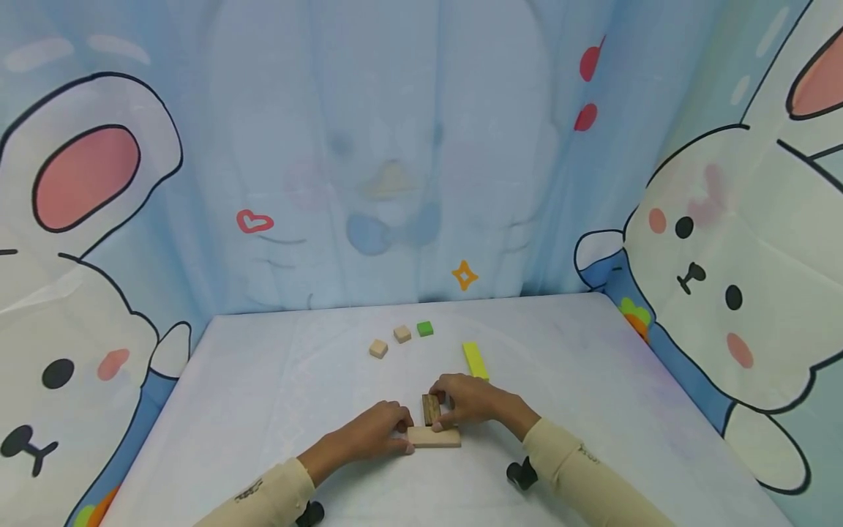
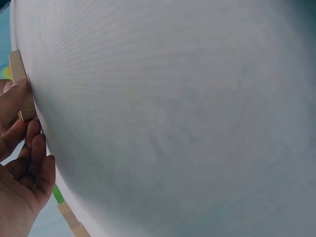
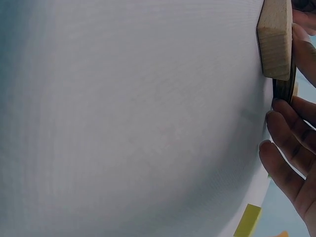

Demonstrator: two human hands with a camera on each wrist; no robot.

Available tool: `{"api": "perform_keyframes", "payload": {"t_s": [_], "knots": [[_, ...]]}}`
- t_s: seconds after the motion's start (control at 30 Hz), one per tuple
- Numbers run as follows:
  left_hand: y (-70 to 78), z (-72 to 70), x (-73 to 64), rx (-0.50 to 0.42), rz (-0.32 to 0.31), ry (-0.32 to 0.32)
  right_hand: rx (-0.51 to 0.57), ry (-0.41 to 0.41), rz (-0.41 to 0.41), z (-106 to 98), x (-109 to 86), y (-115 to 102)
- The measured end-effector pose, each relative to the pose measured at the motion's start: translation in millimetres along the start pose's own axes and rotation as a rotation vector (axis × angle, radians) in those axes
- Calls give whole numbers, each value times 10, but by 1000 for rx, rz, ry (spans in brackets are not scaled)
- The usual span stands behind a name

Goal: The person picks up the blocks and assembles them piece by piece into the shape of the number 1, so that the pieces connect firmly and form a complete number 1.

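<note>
Three cubes (image 1: pixel 402 334) and one yellow bar (image 1: pixel 474 359) lie beyond, left hand (image 1: pixel 371 432) pinching one plank (image 1: pixel 435 438), right hand (image 1: pixel 471 399) one dark block (image 1: pixel 429 410)

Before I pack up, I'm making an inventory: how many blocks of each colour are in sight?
Light wood: 3 (two small cubes, one long block)
Dark brown block: 1
Green block: 1
Yellow block: 1
Total: 6
</note>
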State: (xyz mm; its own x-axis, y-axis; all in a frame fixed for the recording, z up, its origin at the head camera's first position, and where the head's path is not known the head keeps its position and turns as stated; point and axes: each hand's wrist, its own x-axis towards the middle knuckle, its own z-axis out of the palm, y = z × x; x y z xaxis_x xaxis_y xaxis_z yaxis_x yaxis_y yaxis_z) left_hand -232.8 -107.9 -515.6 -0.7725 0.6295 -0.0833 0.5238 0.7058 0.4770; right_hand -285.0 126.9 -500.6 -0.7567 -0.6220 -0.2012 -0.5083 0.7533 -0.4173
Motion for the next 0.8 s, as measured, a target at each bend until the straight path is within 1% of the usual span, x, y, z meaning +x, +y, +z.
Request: {"api": "perform_keyframes", "payload": {"t_s": [0.47,0.8], "knots": [[10,-20,-3,-5,4,-5,13,-8,-19,4,23,35],[6,-10,-3,-8,9,-8,22,-16,0,14,9,8]]}}
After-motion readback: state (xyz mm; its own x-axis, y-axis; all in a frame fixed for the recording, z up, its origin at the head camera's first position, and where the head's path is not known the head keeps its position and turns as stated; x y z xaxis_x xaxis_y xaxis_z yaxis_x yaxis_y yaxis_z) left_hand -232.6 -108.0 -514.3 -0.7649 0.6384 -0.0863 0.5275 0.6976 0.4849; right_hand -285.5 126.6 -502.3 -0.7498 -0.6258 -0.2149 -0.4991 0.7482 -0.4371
